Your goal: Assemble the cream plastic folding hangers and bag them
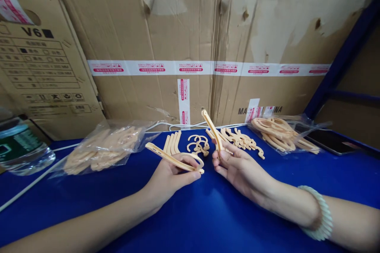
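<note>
My left hand (pixel 175 174) is closed on a long, slotted beige plastic hanger arm (pixel 166 156), tilted up to the left. A curved beige hook (pixel 200 160) shows at those same fingers; whether it is joined to the arm I cannot tell. Pinched in my right hand (pixel 237 166) is another beige hanger arm (pixel 212 128), raised nearly upright, its lower end hidden by the fingers. Behind the hands lie several loose straight arms (pixel 172 142), a small group of curved hooks (pixel 198 142) and a pile of curved pieces (pixel 242 140). The two hands are apart.
A clear bag of beige parts (pixel 103 148) lies at left, another bag (pixel 276 132) at right. A water bottle (pixel 23 146) stands far left; a dark phone (pixel 329 140) lies right. White cable (pixel 32 184) crosses the blue table (pixel 190 221). Cardboard (pixel 160 27) walls the back.
</note>
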{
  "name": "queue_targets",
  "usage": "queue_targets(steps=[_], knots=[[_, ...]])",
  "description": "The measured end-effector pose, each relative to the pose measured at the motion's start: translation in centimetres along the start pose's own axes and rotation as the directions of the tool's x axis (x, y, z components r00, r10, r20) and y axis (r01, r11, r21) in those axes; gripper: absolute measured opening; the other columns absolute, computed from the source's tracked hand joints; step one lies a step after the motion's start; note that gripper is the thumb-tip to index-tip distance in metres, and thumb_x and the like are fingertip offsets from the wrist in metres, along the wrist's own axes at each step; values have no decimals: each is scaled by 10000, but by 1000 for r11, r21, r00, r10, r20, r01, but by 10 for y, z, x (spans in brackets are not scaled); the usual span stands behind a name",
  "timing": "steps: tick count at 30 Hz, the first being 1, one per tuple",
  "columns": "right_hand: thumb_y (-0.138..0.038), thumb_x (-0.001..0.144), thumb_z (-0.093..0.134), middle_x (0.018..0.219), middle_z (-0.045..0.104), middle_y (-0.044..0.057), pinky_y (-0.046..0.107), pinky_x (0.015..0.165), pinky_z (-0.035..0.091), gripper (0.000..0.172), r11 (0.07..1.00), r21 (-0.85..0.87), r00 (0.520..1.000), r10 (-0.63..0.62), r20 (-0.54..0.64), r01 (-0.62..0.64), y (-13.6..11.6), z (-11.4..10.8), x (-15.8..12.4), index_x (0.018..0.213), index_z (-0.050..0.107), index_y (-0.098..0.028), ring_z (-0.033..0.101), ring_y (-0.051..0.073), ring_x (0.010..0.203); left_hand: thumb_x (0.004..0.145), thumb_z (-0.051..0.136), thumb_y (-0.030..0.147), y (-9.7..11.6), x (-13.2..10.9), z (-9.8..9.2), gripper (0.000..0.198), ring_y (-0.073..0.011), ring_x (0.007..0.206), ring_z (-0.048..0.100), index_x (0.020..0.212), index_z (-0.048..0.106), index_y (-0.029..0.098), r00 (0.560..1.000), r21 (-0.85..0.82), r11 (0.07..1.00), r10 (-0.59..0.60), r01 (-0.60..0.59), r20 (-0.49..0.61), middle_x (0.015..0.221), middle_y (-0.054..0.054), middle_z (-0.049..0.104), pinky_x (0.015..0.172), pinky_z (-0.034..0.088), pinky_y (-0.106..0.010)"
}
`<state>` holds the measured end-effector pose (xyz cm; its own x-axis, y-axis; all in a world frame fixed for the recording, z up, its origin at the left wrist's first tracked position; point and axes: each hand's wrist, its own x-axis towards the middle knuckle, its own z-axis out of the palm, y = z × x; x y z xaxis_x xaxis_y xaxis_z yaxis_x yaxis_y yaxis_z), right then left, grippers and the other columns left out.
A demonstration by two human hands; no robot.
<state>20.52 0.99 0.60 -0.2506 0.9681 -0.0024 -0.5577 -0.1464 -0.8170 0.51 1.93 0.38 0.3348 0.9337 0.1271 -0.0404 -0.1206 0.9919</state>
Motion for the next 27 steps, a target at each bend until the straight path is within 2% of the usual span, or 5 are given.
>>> queue_targets(steps=[5,10,18,23,27], knots=[[-319,736,827,956,673,23,257,807,510,250,993,-116,998,8,61,-1,3,0,-3,889,671,-197,616,141,906,656,771,166,2,-1,1,104,-158,803,649,725,694,178,999,2,1000,25,-25,37,813,2,702,799,507,-300],[-315,719,842,754,675,-11,205,680,507,280,956,-288,987,-7,160,54,7,-4,-1,918,698,-181,612,90,690,646,782,172,2,-1,0,114,-161,766,645,723,698,176,998,14,1000,19,-20,56,773,3,695,757,511,-299],[-251,770,796,747,723,-11,206,708,537,161,898,-404,950,-46,308,175,5,-5,0,859,683,-180,663,93,687,654,775,164,5,-3,-1,74,-141,710,630,695,716,181,989,34,999,11,-16,148,734,3,698,715,502,-276],[-160,749,791,755,727,-22,162,708,531,108,853,-451,943,-131,305,264,5,-1,-6,794,699,-193,672,84,725,647,790,186,1,-6,1,116,-124,670,603,702,688,183,993,19,999,29,-31,113,722,20,675,640,480,-241],[-146,683,837,732,726,-30,155,680,534,180,854,-457,957,-145,252,249,8,-1,-10,796,710,-204,672,87,689,651,792,203,-4,-6,2,140,-125,658,602,697,662,183,992,26,997,66,-70,108,708,23,678,621,472,-238]])
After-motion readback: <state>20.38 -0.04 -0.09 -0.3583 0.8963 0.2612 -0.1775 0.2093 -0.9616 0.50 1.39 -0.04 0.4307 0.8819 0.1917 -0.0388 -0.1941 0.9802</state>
